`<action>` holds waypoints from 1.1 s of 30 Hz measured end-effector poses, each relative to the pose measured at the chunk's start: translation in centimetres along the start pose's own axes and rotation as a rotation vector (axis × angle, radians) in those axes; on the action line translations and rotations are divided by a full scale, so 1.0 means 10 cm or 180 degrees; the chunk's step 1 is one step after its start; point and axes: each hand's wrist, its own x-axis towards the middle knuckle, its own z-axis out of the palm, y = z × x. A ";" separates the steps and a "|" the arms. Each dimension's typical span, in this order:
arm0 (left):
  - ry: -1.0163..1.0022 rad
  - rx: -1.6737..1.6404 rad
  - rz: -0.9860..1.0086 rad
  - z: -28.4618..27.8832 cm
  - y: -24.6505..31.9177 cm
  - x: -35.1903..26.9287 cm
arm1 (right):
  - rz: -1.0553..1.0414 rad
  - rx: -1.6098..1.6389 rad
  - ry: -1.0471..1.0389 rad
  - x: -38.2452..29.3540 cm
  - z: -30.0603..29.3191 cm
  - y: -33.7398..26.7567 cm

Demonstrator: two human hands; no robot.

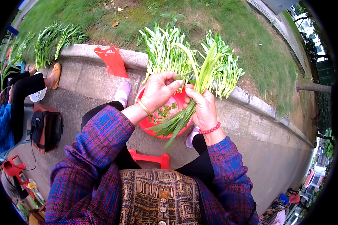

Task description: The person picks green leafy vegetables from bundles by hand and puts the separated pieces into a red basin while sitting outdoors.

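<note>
My right hand (pixel 204 104) is closed around a bunch of leafy greens (pixel 183 116), which look like water spinach. Their pale thick stems point away from me and the leaves droop toward me. Close beside it, my left hand (pixel 160 90) pinches a small green leaf (pixel 178 77) between thumb and fingers. Under both hands stands a red plastic basin (pixel 143 123) with a few torn leaves (pixel 167 109) in it. Beyond the basin, two piles of the same greens, a left one (pixel 169 50) and a right one (pixel 228 64), lie across the kerb and grass.
A red plastic bag (pixel 112 62) rests against the stone kerb (pixel 81 52). Between my legs is a red plastic stool (pixel 150 159). At left, a seated person in blue (pixel 1 129) holds greens, near a black bag (pixel 42 129) and a white basin (pixel 39 94). More greens (pixel 46 42) lie beyond.
</note>
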 end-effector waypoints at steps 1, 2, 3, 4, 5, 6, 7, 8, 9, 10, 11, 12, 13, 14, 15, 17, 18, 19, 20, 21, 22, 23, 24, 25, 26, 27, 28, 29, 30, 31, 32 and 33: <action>-0.0008 -0.0060 -0.0047 0.00 0.00 0.00 | 0.0047 0.0060 0.0026 0.00 -0.01 -0.01; -0.0017 -0.0119 -0.0095 -0.01 -0.01 0.00 | 0.0094 0.0120 0.0051 0.00 -0.02 -0.03; -0.0059 -0.0156 -0.0081 -0.02 0.00 0.01 | 0.0149 0.0191 0.0071 0.01 -0.01 -0.03; -0.0100 -0.0194 -0.0068 -0.04 0.00 0.01 | 0.0142 0.0172 0.0038 0.00 0.00 -0.03; -0.0141 -0.0231 -0.0055 -0.05 0.01 0.02 | 0.0135 0.0153 0.0004 0.00 0.02 -0.03; -0.0105 -0.0168 -0.0105 -0.04 0.01 0.02 | 0.0127 0.0123 -0.0019 0.00 0.02 -0.03; -0.0068 -0.0105 -0.0154 -0.04 0.02 0.03 | 0.0116 0.0135 -0.0036 0.00 0.02 -0.03; -0.0030 -0.0043 -0.0204 -0.03 0.02 0.03 | 0.0105 0.0147 -0.0054 0.00 0.01 -0.03; -0.0013 -0.0041 -0.0212 -0.03 0.03 0.03 | 0.0101 0.0160 -0.0076 0.00 0.02 -0.03; 0.0004 -0.0040 -0.0221 -0.03 0.05 0.03 | 0.0098 0.0141 -0.0068 0.00 0.02 -0.03; 0.0021 -0.0039 -0.0229 -0.03 0.06 0.03 | 0.0095 0.0121 -0.0061 -0.01 0.02 -0.03; 0.0022 0.0045 -0.0202 -0.04 0.05 0.04 | 0.0096 0.0101 -0.0052 -0.01 0.02 -0.03; 0.0022 0.0128 -0.0176 -0.07 0.05 0.05 | 0.0106 0.0079 -0.0047 -0.01 0.02 -0.02; 0.0023 0.0212 -0.0149 -0.08 0.04 0.06 | 0.0116 0.0057 -0.0041 -0.01 0.02 -0.02; 0.0052 0.0263 -0.0151 -0.08 0.05 0.06 | 0.0123 0.0036 -0.0037 -0.01 0.03 -0.01; 0.0111 0.0365 -0.0155 -0.07 0.08 0.06 | 0.0078 0.0016 -0.0045 -0.03 0.03 0.00; 0.0130 0.0396 -0.0123 -0.08 0.07 0.06 | 0.0048 0.0005 -0.0058 -0.02 0.04 -0.01; 0.0148 0.0428 -0.0091 -0.10 0.05 0.07 | 0.0057 0.0003 -0.0052 -0.01 0.04 -0.02; 0.0167 0.0460 -0.0060 -0.12 0.04 0.08 | 0.0066 0.0003 -0.0046 -0.01 0.04 -0.03; 0.0173 0.0573 0.0047 -0.12 0.03 0.08 | 0.0089 -0.0001 -0.0019 -0.02 0.03 -0.03; 0.0179 0.0686 0.0153 -0.12 0.02 0.10 | 0.0087 -0.0001 -0.0005 -0.02 0.02 -0.03; 0.0184 0.0799 0.0260 -0.12 0.02 0.10 | 0.0086 -0.0001 0.0009 -0.02 0.01 -0.04; 0.0190 0.1073 0.0284 -0.14 0.02 0.11 | 0.0055 -0.0011 0.0015 -0.01 0.00 -0.08; 0.0173 0.1095 0.0164 -0.16 -0.01 0.10 | 0.0000 0.0044 0.0004 0.00 -0.03 -0.10; 0.0156 0.1118 0.0044 -0.17 -0.06 0.07 | -0.0054 0.0099 -0.0008 0.01 -0.07 -0.11; 0.0130 0.1132 -0.0083 -0.18 -0.07 0.04 | -0.0105 0.0149 -0.0009 0.01 -0.12 -0.13; -0.0127 0.1380 -0.0380 -0.22 -0.07 0.03 | -0.0151 0.0203 -0.0108 0.02 -0.17 -0.18; -0.0434 0.1552 -0.0461 -0.24 -0.07 0.03 | -0.0127 0.0310 -0.0174 0.03 -0.20 -0.23; -0.0744 0.1716 -0.0563 -0.24 -0.04 0.01 | -0.0080 0.0419 -0.0229 0.02 -0.24 -0.25; -0.1057 0.1877 -0.0662 -0.23 -0.01 -0.02 | -0.0033 0.0528 -0.0284 0.01 -0.27 -0.28; -0.1139 0.2356 0.0144 -0.21 -0.02 -0.06 | 0.0010 0.0631 -0.0292 0.00 -0.31 -0.30; -0.1197 0.2493 0.0472 -0.22 -0.10 -0.10 | 0.0048 0.0751 -0.0438 -0.01 -0.33 -0.32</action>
